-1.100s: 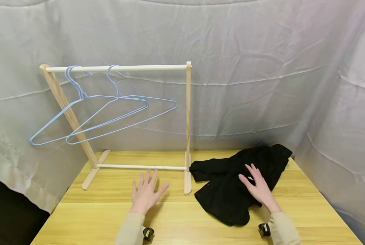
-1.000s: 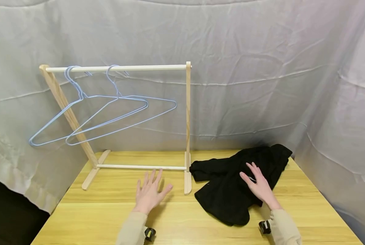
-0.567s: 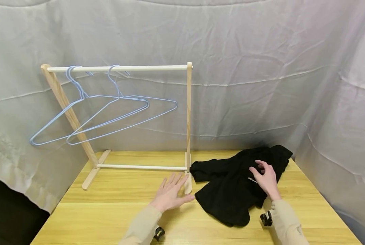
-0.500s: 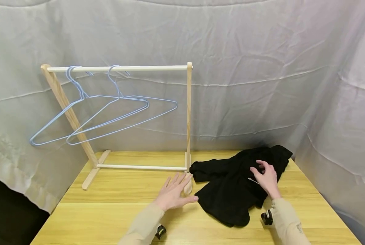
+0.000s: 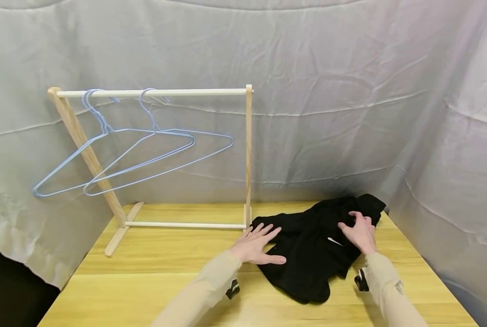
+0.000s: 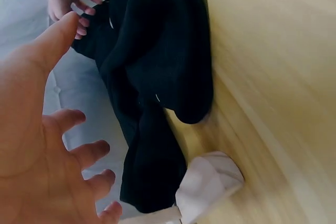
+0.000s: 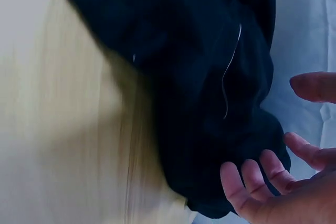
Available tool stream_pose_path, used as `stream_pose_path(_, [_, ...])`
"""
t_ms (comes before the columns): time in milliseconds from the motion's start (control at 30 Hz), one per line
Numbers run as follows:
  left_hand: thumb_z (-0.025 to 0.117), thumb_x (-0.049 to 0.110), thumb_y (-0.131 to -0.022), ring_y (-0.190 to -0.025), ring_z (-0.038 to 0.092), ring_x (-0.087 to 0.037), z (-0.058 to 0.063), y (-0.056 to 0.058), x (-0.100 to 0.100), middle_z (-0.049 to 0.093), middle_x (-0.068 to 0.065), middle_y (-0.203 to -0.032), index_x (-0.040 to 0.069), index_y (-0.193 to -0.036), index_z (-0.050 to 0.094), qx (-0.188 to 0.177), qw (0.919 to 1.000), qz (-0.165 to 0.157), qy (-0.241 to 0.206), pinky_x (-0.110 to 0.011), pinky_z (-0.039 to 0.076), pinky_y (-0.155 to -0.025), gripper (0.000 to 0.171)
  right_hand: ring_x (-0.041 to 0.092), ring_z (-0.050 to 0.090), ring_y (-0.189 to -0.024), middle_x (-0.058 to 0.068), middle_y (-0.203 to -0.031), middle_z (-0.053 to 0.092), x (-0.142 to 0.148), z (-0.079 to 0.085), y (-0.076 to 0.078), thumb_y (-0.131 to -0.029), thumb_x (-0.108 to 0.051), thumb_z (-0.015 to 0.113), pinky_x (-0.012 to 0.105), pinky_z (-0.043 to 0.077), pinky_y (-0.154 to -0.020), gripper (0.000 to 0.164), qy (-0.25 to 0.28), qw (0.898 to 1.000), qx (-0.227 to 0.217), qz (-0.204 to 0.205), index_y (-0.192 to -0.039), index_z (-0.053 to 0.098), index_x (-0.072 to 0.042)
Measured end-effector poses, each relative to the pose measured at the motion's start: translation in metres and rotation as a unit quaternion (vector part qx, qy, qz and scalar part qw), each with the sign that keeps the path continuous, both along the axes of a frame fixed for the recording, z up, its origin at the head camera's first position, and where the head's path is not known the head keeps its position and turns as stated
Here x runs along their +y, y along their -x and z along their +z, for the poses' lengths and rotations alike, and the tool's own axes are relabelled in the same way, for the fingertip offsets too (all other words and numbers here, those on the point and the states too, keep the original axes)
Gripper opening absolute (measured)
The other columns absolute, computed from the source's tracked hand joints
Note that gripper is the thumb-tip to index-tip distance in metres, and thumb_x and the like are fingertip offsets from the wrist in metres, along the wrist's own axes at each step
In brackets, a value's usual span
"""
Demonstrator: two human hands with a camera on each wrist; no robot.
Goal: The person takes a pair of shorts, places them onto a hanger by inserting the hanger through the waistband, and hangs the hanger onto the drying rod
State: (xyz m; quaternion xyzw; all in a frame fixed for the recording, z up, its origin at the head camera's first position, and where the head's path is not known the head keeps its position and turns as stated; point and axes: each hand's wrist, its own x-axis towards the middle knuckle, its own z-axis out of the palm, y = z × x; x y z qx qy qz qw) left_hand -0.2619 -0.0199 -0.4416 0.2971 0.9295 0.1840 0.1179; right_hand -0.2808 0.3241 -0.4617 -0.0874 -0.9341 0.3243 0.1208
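A black long-sleeved top (image 5: 304, 268) lies crumpled on the right of the wooden table (image 5: 178, 290), with a short white mark on its front. My left hand (image 5: 256, 245) is spread flat over its left sleeve, beside the foot of the rack. In the left wrist view, that hand's fingers (image 6: 90, 154) are apart from the cloth and hold nothing. My right hand (image 5: 361, 232) hovers over the garment's right part, thumb and fingers loosely bent. The right wrist view shows the fingertips (image 7: 231, 174) at the sleeve's outline, with a wide space to the thumb.
A wooden clothes rack (image 5: 248, 150) with a white top bar (image 5: 202, 92) stands at the back left. Several blue wire hangers (image 5: 174, 169) hang on it, overlapping. Grey curtain (image 5: 329, 91) closes off the back and sides, right behind the table edge.
My left hand has moved right, from in front of the rack to over the black sleeve. My right hand has shifted slightly right across the top, its fingers bending more. The top lies nearly as before.
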Motion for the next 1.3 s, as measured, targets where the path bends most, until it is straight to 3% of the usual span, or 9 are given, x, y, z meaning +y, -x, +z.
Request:
stream_pose_path(233, [0.058,0.068,-0.090,-0.159,0.011,-0.026,-0.002,0.016,0.020,0.015,0.000,-0.171,0.033,-0.161,0.021,-0.002,0.9999,0.008,0.010,-0.050,0.009,-0.128,0.088,0.063,0.045,-0.115,0.047,-0.127,0.041,0.010,0.000,0.006,-0.093,-0.031,0.063,0.065,0.037,-0.100,0.063,-0.041,0.997,-0.068,0.019,-0.130,0.039,0.013])
stream_pose_path(533, [0.055,0.067,-0.092,-0.159,0.016,-0.024,-0.001,0.034,0.047,0.020,-0.003,-0.170,0.033,-0.161,0.022,-0.012,0.9985,0.035,0.040,-0.046,0.012,-0.128,0.084,0.062,0.046,-0.122,0.047,-0.131,0.047,0.014,-0.001,0.011,-0.093,-0.049,0.061,0.062,0.044,-0.101,0.083,-0.076,0.978,-0.179,0.069,-0.128,0.043,0.024])
stream_pose_path(733, [0.065,0.062,-0.089,-0.150,0.034,-0.024,-0.009,0.036,0.063,0.037,-0.002,-0.160,0.034,-0.159,0.027,-0.013,0.9959,0.055,0.070,-0.046,0.026,-0.122,0.085,0.062,0.047,-0.122,0.044,-0.127,0.052,0.010,-0.003,0.015,-0.092,-0.040,0.062,0.062,0.044,-0.100,0.069,-0.088,0.974,-0.199,0.065,-0.122,0.047,0.021])
stream_pose_path(900, [0.075,0.045,-0.088,-0.131,0.052,-0.027,-0.020,0.037,0.078,0.052,-0.003,-0.142,0.031,-0.147,0.044,0.022,0.9945,0.071,0.074,-0.046,0.038,-0.112,0.068,0.062,0.050,-0.115,0.042,-0.115,0.056,0.006,-0.007,0.017,-0.088,-0.026,0.063,0.066,0.042,-0.098,0.049,-0.107,0.975,-0.187,0.057,-0.109,0.054,0.016])
stream_pose_path(1033, [0.073,0.030,-0.092,-0.112,0.062,-0.027,-0.027,0.040,0.086,0.063,-0.004,-0.131,0.024,-0.130,0.054,0.026,0.9970,0.060,0.041,-0.041,0.048,-0.096,0.043,0.049,0.059,-0.095,0.026,-0.089,0.061,0.006,-0.016,0.017,-0.086,-0.023,0.063,0.059,0.046,-0.086,0.027,-0.112,0.981,-0.150,0.050,-0.082,0.057,0.003])
stream_pose_path(1167, [0.070,0.022,-0.094,-0.091,0.062,-0.024,-0.031,0.041,0.085,0.068,-0.006,-0.117,0.018,-0.116,0.060,0.046,0.9980,0.043,-0.001,-0.035,0.050,-0.077,0.025,0.036,0.060,-0.079,0.009,-0.071,0.056,0.004,-0.023,0.011,-0.083,-0.022,0.064,0.045,0.046,-0.071,0.027,-0.073,0.993,-0.087,0.031,-0.063,0.051,-0.009])
stream_pose_path(1300, [0.070,0.015,-0.092,-0.078,0.059,-0.018,-0.021,0.043,0.076,0.069,-0.004,-0.099,0.015,-0.109,0.066,0.098,0.9935,0.025,-0.053,-0.031,0.050,-0.070,0.018,0.030,0.059,-0.075,0.002,-0.063,0.054,0.003,-0.013,0.007,-0.084,-0.020,0.064,0.033,0.042,-0.068,0.029,-0.017,1.000,-0.004,0.022,-0.059,0.053,-0.010])
